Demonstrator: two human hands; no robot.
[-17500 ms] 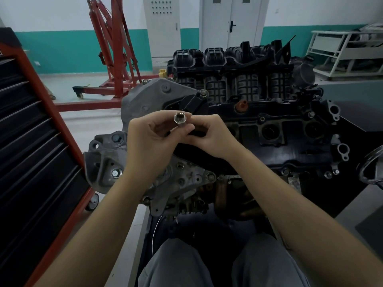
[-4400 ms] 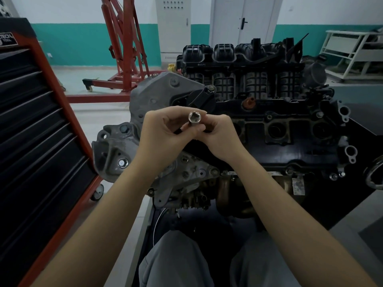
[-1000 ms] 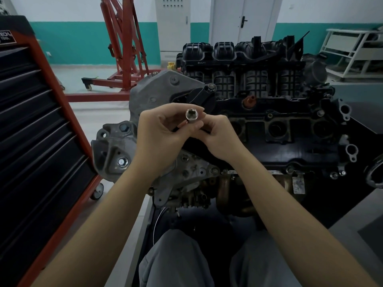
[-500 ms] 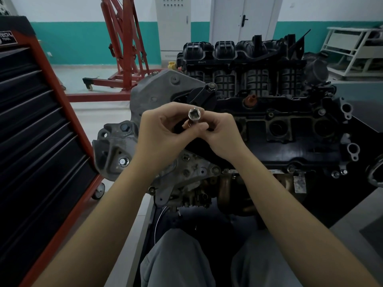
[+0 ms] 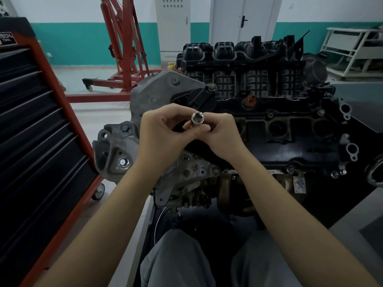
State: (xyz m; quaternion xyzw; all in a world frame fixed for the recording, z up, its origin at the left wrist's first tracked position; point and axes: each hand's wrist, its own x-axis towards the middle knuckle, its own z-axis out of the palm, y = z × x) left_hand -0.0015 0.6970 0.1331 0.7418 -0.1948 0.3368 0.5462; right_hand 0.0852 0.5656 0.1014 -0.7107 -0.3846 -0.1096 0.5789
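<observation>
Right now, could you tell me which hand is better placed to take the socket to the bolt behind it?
Right, probably: the right hand and left hand both pinch the socket, but the right sits nearer the bolt.

The pale floor (image 5: 99, 117) carries a red hoist (image 5: 124, 38) and a tool cabinet (image 5: 31, 141).

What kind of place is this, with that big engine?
Likely a car repair workshop: a big black and grey engine, a tall red steel engine hoist behind it, and a red-framed black tool chest with drawers.
</observation>
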